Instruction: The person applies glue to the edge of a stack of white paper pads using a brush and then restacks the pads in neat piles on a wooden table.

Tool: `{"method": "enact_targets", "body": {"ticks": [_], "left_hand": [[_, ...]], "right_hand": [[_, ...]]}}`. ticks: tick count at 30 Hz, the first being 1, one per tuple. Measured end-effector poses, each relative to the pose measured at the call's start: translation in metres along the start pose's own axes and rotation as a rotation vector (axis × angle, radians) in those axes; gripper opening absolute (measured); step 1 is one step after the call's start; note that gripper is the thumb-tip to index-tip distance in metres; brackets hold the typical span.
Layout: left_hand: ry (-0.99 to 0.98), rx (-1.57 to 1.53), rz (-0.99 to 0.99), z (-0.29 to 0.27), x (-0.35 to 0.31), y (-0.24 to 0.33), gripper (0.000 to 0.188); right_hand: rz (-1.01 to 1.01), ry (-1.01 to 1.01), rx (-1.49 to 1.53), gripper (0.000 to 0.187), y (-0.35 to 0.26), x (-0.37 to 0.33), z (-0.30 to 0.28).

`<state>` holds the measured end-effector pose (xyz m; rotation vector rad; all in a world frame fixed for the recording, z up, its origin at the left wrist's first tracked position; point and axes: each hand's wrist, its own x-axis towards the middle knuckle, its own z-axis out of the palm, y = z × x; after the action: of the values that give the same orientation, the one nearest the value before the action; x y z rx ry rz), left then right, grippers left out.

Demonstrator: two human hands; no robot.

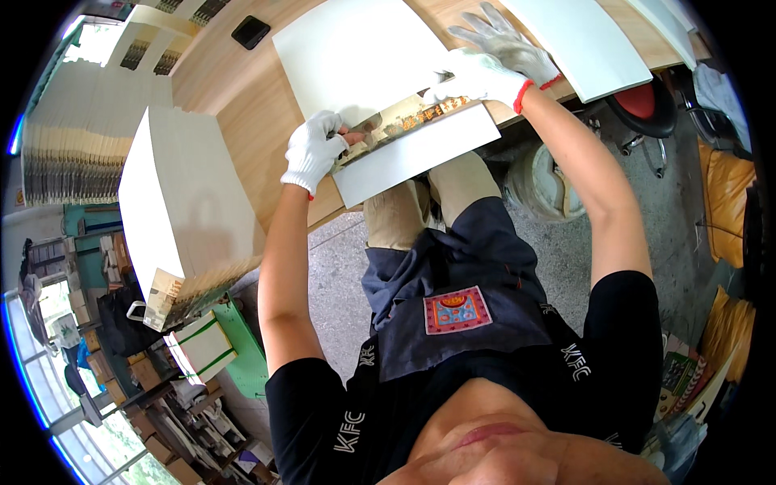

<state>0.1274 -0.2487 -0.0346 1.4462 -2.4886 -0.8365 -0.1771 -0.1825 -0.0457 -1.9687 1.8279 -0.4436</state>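
Note:
A large white sheet (356, 56) lies on the wooden table in front of me, with a printed strip (404, 120) in brown tones and orange marks along its near edge. Below that strip, a white paper panel (420, 158) reaches to the table's edge. My left hand (315, 151), in a white glove with bare fingertips, is closed at the strip's left end. My right hand (483, 79), gloved the same way with a red cuff, grips the strip's right end; its fingertips are partly hidden. Beside it rests a loose grey-white glove (505, 44).
Tall stacks of paper sheets (190, 186) with printed edges stand at the left. A black phone-like device (250, 32) lies at the far left of the table. More white sheets (578, 40) are at the right. A round bin (546, 186) and a stool (644, 105) stand below.

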Motion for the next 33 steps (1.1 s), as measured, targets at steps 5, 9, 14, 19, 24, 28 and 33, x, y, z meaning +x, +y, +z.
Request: {"method": "enact_targets", "body": {"ticks": [5, 9, 14, 19, 24, 28, 33], "left_hand": [[0.009, 0.001, 0.054, 0.004, 0.004, -0.010, 0.035], [-0.134, 0.110, -0.003, -0.004, 0.008, 0.000, 0.029], [-0.392, 0.494, 0.317, -0.030, 0.029, 0.049, 0.069], [-0.749, 1.000, 0.535, -0.018, 0.072, 0.113, 0.094], [-0.782, 0.969, 0.546, -0.015, 0.078, 0.110, 0.101], [-0.796, 0.994, 0.626, -0.009, 0.091, 0.107, 0.100], [-0.786, 0.863, 0.404, -0.005, 0.103, 0.088, 0.090]], "right_hand": [[0.038, 0.052, 0.067, 0.035, 0.009, 0.000, 0.017], [0.006, 0.094, 0.012, 0.047, 0.011, -0.001, 0.018], [0.039, 0.037, 0.054, 0.047, -0.002, -0.007, 0.006], [-0.021, 0.136, 0.005, 0.040, 0.007, -0.006, 0.019], [-0.078, 0.537, -0.493, 0.037, 0.041, -0.041, -0.020], [0.302, 0.285, -0.525, 0.039, 0.088, -0.045, -0.017], [-0.389, 0.283, -0.269, 0.037, 0.025, -0.062, -0.030]]}}
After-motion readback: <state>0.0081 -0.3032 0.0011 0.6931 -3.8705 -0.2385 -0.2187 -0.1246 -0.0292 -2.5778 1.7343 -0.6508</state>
